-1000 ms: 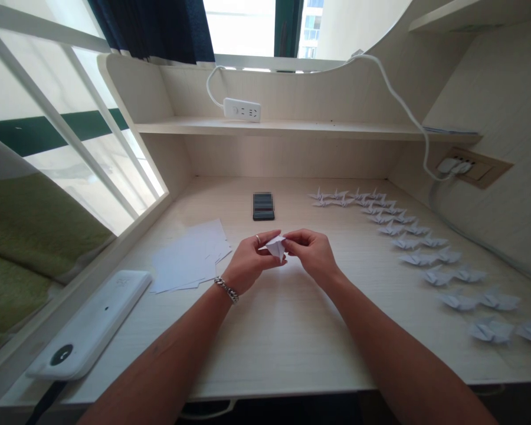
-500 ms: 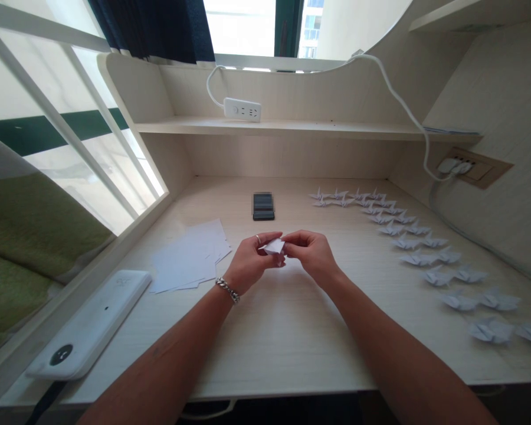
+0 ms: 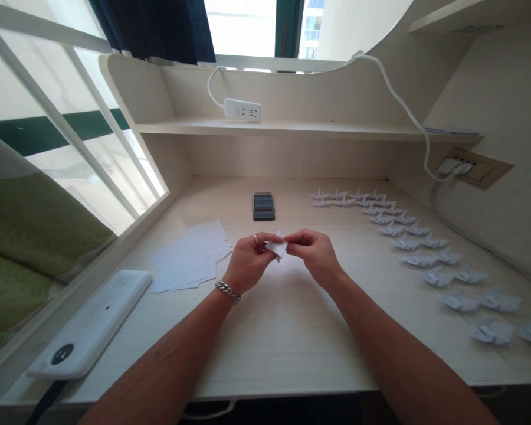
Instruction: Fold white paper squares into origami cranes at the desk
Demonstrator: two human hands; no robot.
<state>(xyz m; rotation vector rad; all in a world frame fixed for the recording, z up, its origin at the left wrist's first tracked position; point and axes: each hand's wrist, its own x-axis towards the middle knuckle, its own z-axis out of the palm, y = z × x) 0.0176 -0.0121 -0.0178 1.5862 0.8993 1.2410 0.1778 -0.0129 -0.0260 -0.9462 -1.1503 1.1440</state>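
Note:
A small folded piece of white paper (image 3: 278,248) is held between my two hands, above the middle of the desk. My left hand (image 3: 250,260), with a ring and a chain bracelet, pinches its left side between thumb and fingers. On the other side, the thumb and fingertips of my right hand (image 3: 312,252) are closed on its right edge. Left of my hands lies a loose stack of white paper sheets (image 3: 183,257). Several folded paper cranes (image 3: 418,258) stand in rows along the right of the desk.
A dark phone-like object (image 3: 264,206) lies beyond my hands, its surface blurred. A long white device (image 3: 95,324) with a round dial rests at the left edge. A power strip (image 3: 242,110) sits on the shelf (image 3: 292,128). A white cable (image 3: 402,100) runs to the wall socket (image 3: 475,168).
The folded paper has turned between my fingers and shows a different side, with a point now hanging downward. My left fingers have shifted their grip slightly; the right hand has barely moved.

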